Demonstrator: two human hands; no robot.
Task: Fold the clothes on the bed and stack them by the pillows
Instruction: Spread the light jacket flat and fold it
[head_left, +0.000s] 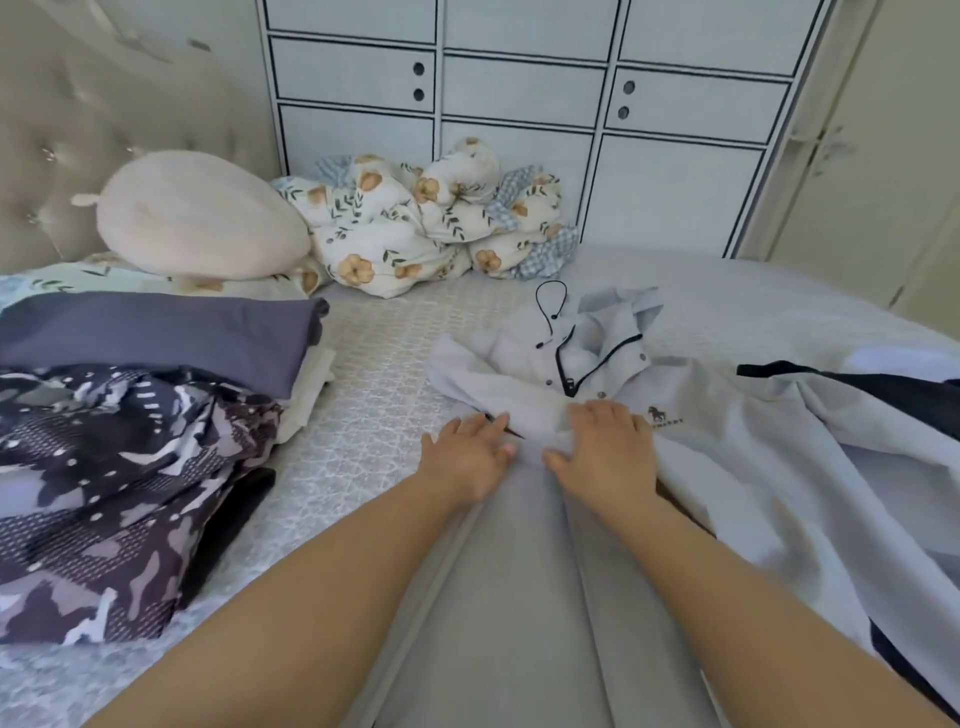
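A pale grey hooded jacket (737, 457) with dark trim, a zip and a small horse logo lies spread over the right half of the bed. My left hand (470, 452) and my right hand (608, 449) lie side by side on a folded band of the jacket below its collar, palms down with the fingers fairly straight. On the left stands a stack of folded clothes: a dark grey piece (166, 338) on white pieces, with a camouflage-print garment (119, 493) in front of it.
A round cream pillow (197, 213) leans on the tufted headboard (78, 130) at the back left. A crumpled floral quilt (426, 218) is heaped against a white panelled cabinet (519, 78). The patterned bed sheet (363, 405) shows between the stack and the jacket.
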